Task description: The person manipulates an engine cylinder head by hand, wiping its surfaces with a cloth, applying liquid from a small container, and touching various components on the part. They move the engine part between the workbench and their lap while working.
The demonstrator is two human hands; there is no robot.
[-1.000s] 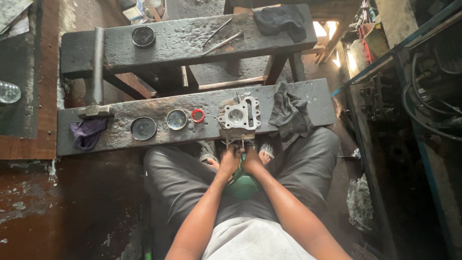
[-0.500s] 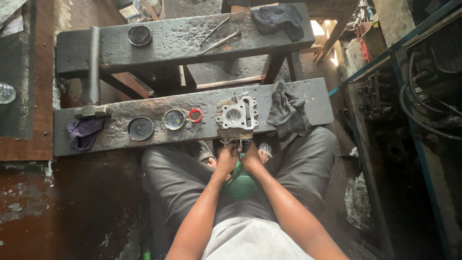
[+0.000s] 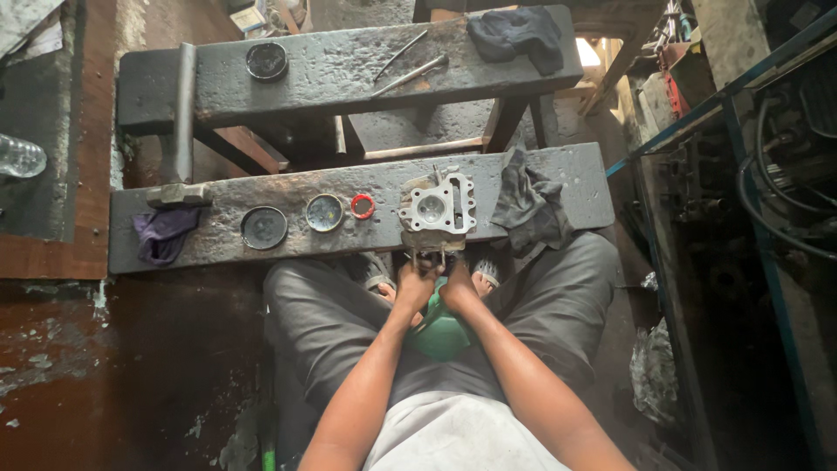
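A grey metal cylinder head point(image 3: 436, 209) sits on the near plank of the wooden bench point(image 3: 218, 196), at its front edge. My left hand point(image 3: 413, 284) and my right hand point(image 3: 459, 286) are pressed together just below it. Both have their fingers closed on a small dark part point(image 3: 427, 258) that hangs off the head's near edge; what the part is cannot be made out. A green rounded object point(image 3: 440, 333) lies between my knees, under my wrists.
On the near plank lie a red ring point(image 3: 363, 207), two round lids point(image 3: 324, 212) point(image 3: 264, 228), a purple cloth point(image 3: 163, 234), a hammer point(image 3: 180, 131) and a dark rag point(image 3: 532, 209). The far plank point(image 3: 349, 61) carries a lid, metal rods point(image 3: 410, 65) and a dark cloth point(image 3: 514, 35). Machinery stands to the right.
Both hands stay together at the cylinder head's near edge with barely any movement. Only the view has shifted slightly.
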